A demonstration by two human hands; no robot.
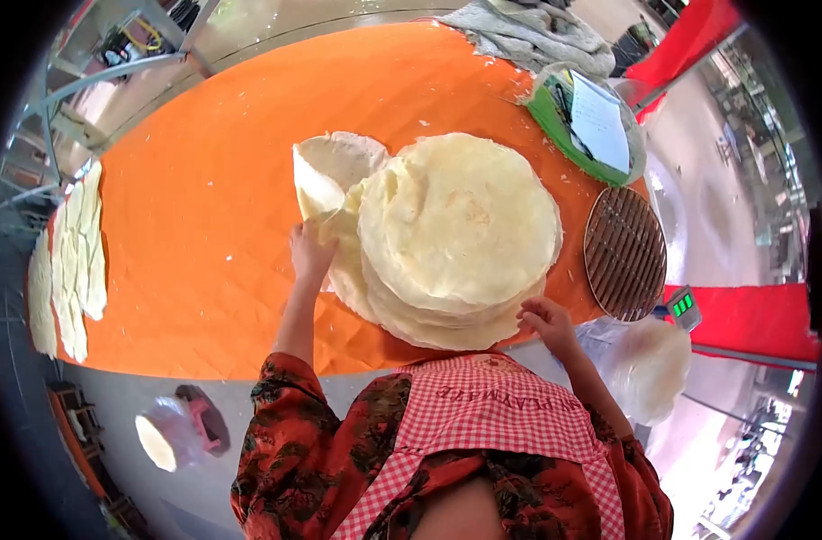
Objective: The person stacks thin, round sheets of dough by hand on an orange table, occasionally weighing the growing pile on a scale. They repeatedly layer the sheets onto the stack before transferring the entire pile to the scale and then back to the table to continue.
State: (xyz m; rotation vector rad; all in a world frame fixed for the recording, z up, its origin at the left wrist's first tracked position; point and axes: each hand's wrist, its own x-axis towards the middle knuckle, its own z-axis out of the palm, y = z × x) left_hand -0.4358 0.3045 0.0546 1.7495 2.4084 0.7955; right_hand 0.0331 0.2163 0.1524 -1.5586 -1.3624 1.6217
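Note:
A stack of large, thin, pale flatbreads (469, 225) lies on the orange table in front of me, its layers slightly offset. On its left side, a folded flatbread (339, 166) sticks out with its edge turned over. My left hand (313, 250) has its fingers closed on the lower edge of that folded sheet. Beside the lower right rim of the stack is my right hand (548, 321), fingers apart and loosely bent, holding nothing.
The orange tabletop (204, 207) carries a round slatted rack (625, 254) at right and a green basket (555, 126) with paper and a pen behind it. Long flatbread pieces (78, 261) hang over the left end. A scale display (684, 308) and a bagged stack (650, 369) are at right.

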